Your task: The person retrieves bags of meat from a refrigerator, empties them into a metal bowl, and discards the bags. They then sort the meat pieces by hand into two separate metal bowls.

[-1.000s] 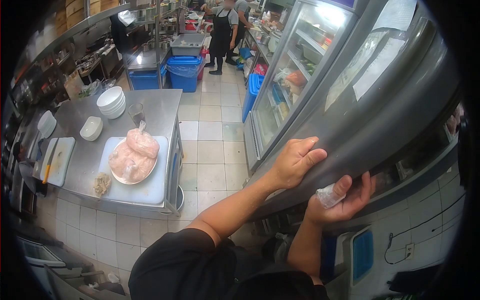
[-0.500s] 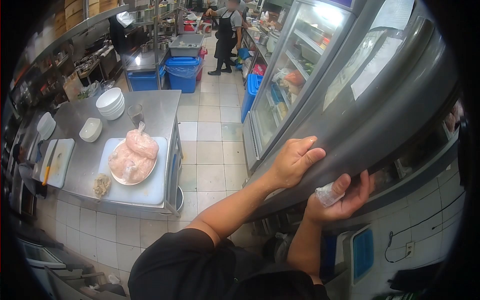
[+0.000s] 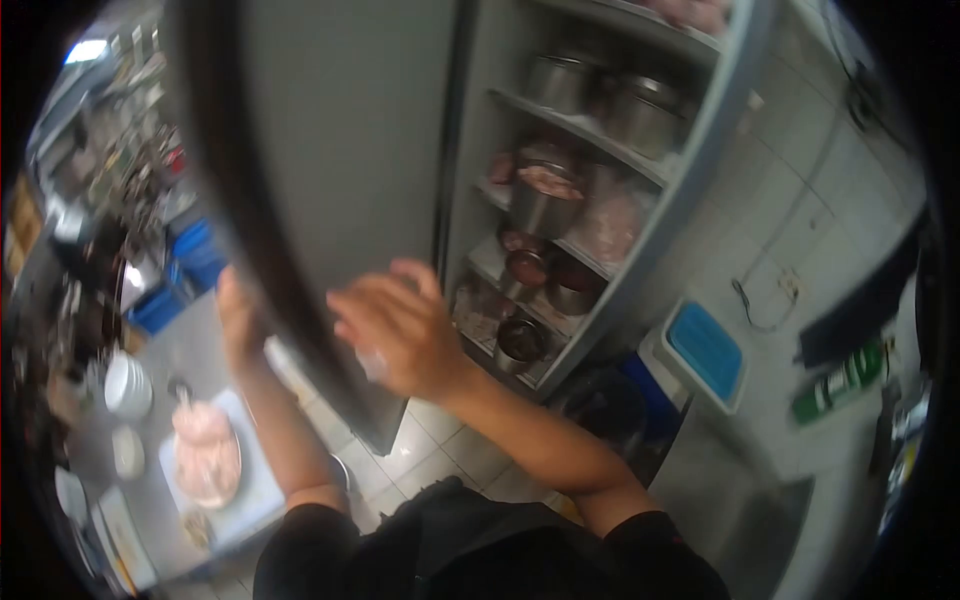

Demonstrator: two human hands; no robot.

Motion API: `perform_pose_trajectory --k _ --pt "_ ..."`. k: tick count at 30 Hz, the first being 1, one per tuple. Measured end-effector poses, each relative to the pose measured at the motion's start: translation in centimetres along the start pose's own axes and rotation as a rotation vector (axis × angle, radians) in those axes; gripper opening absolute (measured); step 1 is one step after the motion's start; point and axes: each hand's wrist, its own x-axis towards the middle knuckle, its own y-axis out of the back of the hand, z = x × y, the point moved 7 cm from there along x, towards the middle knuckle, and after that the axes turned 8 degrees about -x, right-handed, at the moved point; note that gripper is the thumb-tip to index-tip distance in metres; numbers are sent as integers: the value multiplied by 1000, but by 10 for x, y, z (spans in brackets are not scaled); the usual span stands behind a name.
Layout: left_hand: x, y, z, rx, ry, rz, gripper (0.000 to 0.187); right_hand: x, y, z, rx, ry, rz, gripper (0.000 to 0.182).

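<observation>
A tall grey refrigerator door [image 3: 345, 130] stands open in front of me, its dark edge blurred by motion. My left hand [image 3: 240, 320] is by its outer side, fingers smeared and partly behind the edge. On the inner side, my right hand [image 3: 405, 335] is raised close to the door edge with its fingers apart and nothing in them; a white wrapping shows near its thumb. Past the door, the cabinet's shelves hold several metal pots [image 3: 545, 200], one with pinkish contents, and a bag of pale pink food [image 3: 612, 225].
At left, a steel table [image 3: 190, 350] bears a white cutting board [image 3: 258, 490] with bagged pale pink meat [image 3: 207, 465], and stacked white bowls [image 3: 128, 385]. To the right are a blue-lidded container [image 3: 705, 345], a green cylinder [image 3: 845, 382] and a tiled wall.
The door has swung open, revealing the shelves inside. My right hand has moved left to its inner side, while my left hand is now by its outer side. My view has turned right.
</observation>
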Motion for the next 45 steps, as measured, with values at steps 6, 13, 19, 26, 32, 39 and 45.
perform_pose_trajectory --k 6,13,19,26,32,39,45 --pt "-1 23 34 57 198 333 58 -179 22 53 -15 -559 -272 15" --pt "6 132 -36 200 163 547 74 -344 62 92 -22 -1090 -528 25" --pt "-8 183 -88 350 131 841 62 -327 58 130 -2 -1154 -433 26" --pt "-103 265 -200 385 324 1205 62 -300 21 210 -190 -1189 -436 29" --pt "-120 278 -240 447 372 1211 61 -185 63 311 -654 -1109 -248 39" --pt "-159 353 -292 465 275 1238 60 -106 101 456 -787 -913 -88 52" --pt "-222 368 -344 509 670 1385 73 -119 109 541 -1069 -1170 -312 68"
